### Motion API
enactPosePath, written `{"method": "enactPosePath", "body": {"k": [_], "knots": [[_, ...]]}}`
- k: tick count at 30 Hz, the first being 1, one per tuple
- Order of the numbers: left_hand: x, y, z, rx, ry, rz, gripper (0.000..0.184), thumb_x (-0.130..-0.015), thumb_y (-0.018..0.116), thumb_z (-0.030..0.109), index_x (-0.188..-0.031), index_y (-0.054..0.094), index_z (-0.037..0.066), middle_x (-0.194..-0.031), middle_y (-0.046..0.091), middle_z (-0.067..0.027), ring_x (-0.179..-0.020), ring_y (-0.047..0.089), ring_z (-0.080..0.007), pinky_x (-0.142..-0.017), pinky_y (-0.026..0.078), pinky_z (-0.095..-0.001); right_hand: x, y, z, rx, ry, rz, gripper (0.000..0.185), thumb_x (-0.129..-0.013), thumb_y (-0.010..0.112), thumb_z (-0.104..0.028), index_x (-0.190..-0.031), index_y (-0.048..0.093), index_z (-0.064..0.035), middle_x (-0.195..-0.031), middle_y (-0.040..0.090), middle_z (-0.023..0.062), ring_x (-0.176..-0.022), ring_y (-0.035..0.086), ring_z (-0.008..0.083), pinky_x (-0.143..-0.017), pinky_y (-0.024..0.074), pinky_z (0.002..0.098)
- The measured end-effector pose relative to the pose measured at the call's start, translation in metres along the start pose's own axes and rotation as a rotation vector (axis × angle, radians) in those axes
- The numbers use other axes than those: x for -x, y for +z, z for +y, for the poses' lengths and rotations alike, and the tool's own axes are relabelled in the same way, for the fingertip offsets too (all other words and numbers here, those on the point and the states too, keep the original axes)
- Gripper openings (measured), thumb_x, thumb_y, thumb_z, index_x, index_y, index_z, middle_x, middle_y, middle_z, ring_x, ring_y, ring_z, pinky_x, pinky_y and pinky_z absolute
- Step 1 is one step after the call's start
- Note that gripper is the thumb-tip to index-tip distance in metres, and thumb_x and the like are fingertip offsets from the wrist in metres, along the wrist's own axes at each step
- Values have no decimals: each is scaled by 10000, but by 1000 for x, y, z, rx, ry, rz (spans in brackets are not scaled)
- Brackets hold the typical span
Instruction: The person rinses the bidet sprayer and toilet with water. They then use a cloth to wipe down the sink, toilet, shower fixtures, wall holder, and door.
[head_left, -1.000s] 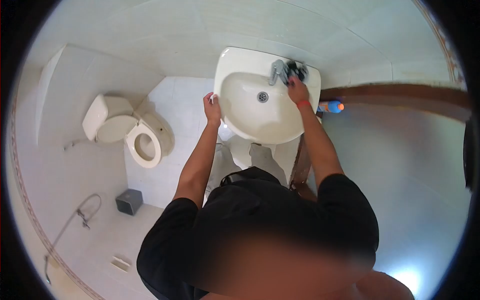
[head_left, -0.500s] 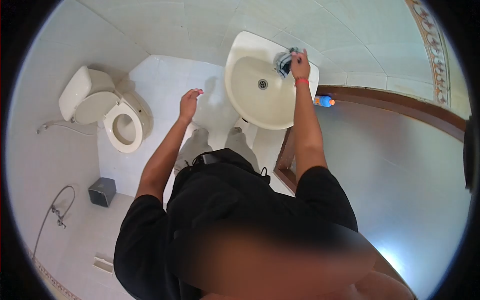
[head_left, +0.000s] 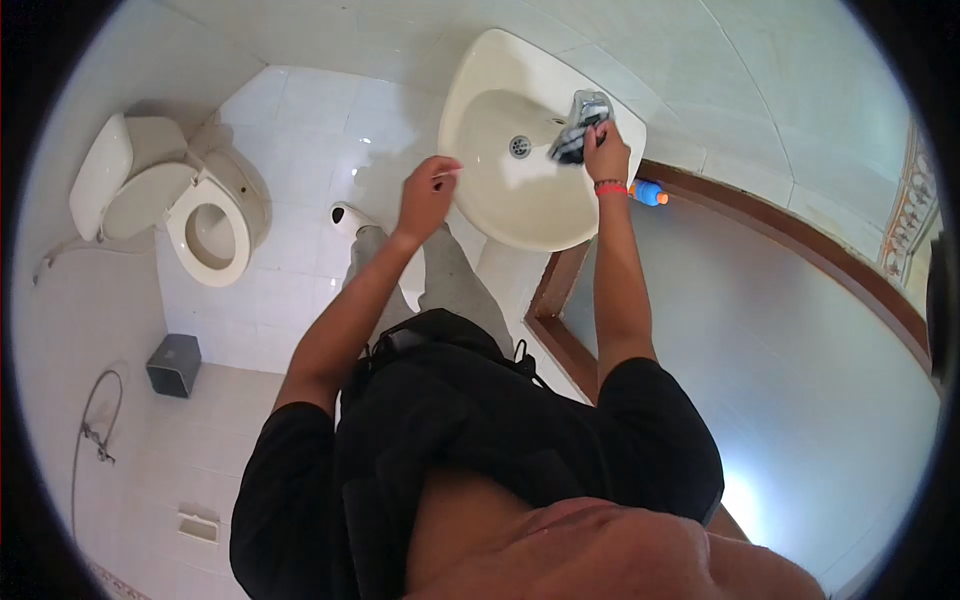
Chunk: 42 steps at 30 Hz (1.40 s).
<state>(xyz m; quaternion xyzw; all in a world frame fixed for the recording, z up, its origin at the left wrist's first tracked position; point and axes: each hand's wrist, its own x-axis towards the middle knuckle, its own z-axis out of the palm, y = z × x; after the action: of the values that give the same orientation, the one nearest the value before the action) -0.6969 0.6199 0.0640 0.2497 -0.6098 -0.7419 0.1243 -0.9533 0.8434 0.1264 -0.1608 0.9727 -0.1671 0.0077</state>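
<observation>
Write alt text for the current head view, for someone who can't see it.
A person's right hand holds a cloth at the back of a sink, while the left hand hovers by its left edge. A toilet with its lid up stands to the left; a blue bottle is to the right.

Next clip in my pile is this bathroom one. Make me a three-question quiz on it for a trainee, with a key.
1. Fill in: the dark-and-white cloth is held in the person's ____ hand.
2. True or false: the left hand grips the blue bottle.
3. Which colour is the bottle's cap? A) green B) orange C) white

Key:
1. Right; that right hand has it over the sink.
2. False; the left hand is across the sink from the blue bottle.
3. B; the cap is orange.
</observation>
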Motion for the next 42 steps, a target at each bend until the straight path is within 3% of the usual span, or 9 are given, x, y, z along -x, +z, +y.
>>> {"method": "enactPosePath", "body": {"k": [7,12,17,22,25,28,35,39,42], "knots": [[-104,129,28,-344,170,-157,260,-963,629,176,-1186,718,78,-1112,735,-128,-984,728,-234,-867,575,-320,-46,-10,60,-581,291,376,325,-923,728,-268,-1143,702,-32,-1105,686,99,-994,616,193,-894,495,321],[-173,186,75,-248,374,-114,317,-945,668,244,-1230,702,109,-1170,726,-108,-1040,710,-260,-900,566,-355,-53,47,53,-585,123,331,300,-912,698,-240,-1169,684,-85,-1057,727,153,-996,693,293,-917,517,376],[-202,207,87,-668,400,-553,301,-915,707,306,-1144,749,114,-1155,734,-95,-1040,707,-282,-943,547,-347,-4,33,61,-634,213,68,277,-888,716,-227,-1144,690,-124,-1065,731,152,-1011,704,310,-920,526,377],[-196,199,76,-779,444,-616,200,-853,747,222,-1024,789,128,-1069,746,-90,-922,722,-302,-877,568,-355,-36,45,66,-1105,381,374,337,-892,715,-213,-1158,650,-18,-1053,700,165,-1002,674,232,-913,516,355],[-185,201,79,-790,383,-542,196,-820,764,161,-1012,791,129,-1052,749,-94,-878,729,-297,-824,580,-356,-15,58,37,-967,434,107,351,-877,723,-198,-1162,617,-23,-1104,657,205,-1038,646,313,-913,508,390],[-185,203,69,-769,475,-459,296,-839,794,258,-1121,770,172,-1031,754,-122,-863,747,-274,-800,577,-337,18,47,3,-604,40,228,405,-835,738,-139,-1159,523,-27,-1061,594,247,-1000,570,459,-880,496,491],[-190,210,107,-1068,100,-511,485,-747,862,386,-1192,749,229,-992,758,-133,-762,727,-248,-735,552,-299,8,34,-16,-542,277,67,470,-853,719,-142,-1190,429,9,-1077,550,314,-951,594,503,-800,513,549],[-204,200,77,-885,412,-512,478,-747,871,393,-1187,759,243,-642,626,-65,-559,513,-158,-624,490,-333,-11,44,0,-544,184,83,440,-887,698,-193,-1178,432,4,-977,598,317,-902,613,512,-768,511,561],[-197,202,89,-986,214,-514,475,-741,874,397,-1182,761,261,-750,701,-121,-613,598,-151,-648,510,-321,-5,45,-7,-503,222,109,411,-889,688,-209,-1176,454,-33,-933,646,285,-887,643,483,-771,519,551]]}}
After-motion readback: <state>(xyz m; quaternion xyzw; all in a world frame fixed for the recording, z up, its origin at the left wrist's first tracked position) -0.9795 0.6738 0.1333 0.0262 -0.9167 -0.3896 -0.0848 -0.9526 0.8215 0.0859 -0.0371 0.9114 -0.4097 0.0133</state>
